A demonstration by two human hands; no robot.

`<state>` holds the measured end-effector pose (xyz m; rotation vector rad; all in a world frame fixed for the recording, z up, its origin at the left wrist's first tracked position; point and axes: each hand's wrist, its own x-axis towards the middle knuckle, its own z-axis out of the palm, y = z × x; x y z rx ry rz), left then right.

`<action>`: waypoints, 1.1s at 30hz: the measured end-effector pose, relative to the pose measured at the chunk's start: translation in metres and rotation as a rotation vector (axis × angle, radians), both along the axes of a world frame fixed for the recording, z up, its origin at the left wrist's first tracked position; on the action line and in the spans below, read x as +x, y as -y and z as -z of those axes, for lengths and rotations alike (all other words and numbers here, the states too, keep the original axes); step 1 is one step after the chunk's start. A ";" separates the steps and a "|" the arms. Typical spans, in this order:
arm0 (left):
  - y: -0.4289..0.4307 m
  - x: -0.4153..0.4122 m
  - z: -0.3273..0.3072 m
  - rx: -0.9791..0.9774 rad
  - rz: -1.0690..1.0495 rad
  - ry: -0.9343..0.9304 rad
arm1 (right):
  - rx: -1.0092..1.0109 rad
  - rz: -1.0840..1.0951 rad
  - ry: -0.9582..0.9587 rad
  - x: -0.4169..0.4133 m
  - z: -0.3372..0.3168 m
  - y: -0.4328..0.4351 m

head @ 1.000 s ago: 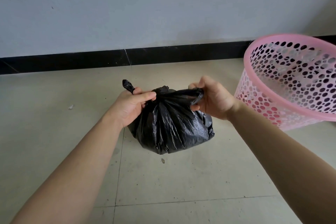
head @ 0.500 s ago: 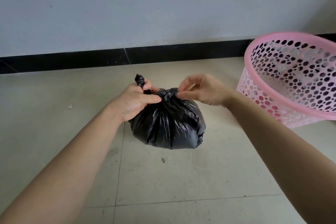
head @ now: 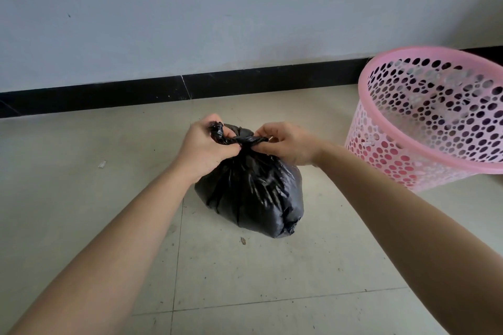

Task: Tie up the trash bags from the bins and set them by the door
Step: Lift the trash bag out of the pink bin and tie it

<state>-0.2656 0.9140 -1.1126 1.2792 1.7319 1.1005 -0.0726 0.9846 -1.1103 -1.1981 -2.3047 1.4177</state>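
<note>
on the tiled floor (head: 272, 280) beside pink bin (head: 424, 128): black trash bag (head: 253, 193), neck twisted, left hand (head: 206, 144) gripping one tail, right hand (head: 285, 144) pinching the other, close together; step: knotting; next, likely: cinch tight, carry to door.

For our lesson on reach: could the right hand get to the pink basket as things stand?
Probably yes: the pink basket stands close beside the right hand, nothing between them. But that hand pinches the twisted top of the black bag and would have to let go first.
</note>
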 end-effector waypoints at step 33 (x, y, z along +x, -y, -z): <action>0.021 0.009 0.028 -0.085 -0.312 0.451 | -0.285 0.126 -0.163 0.009 0.029 0.010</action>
